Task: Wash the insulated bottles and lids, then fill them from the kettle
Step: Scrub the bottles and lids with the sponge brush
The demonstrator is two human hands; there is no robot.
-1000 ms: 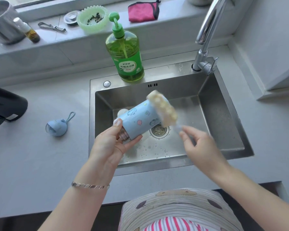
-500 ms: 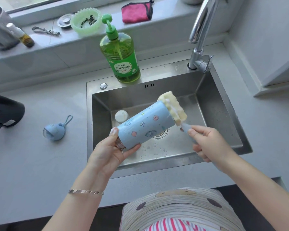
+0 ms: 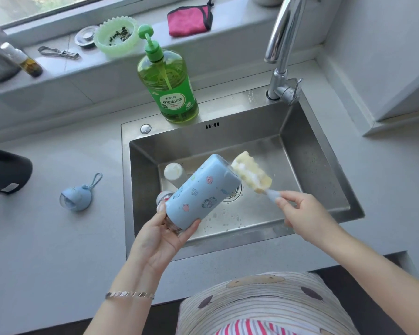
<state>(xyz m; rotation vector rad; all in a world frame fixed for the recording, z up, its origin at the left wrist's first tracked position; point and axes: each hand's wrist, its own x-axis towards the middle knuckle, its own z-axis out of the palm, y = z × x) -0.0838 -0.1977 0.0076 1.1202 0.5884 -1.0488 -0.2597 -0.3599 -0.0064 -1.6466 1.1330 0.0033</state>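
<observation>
Left hand (image 3: 155,243) and right hand (image 3: 305,213): bare. Both forearms are bare along their whole visible length.

Bracelet (image 3: 129,295): one thin silver band of flat, faceted links, worn on the left wrist. Location: on the near side of the sink (image 3: 228,246), left of its centre.

Top (image 3: 264,301): pale cream fabric with fine grey-brown horizontal stripes. It carries a tan patch at its upper edge and dark grey oval patches to either side. Location: directly in front of the sink.

Striped fabric (image 3: 247,328): red and white, visible below the top, farthest from the sink.
</observation>
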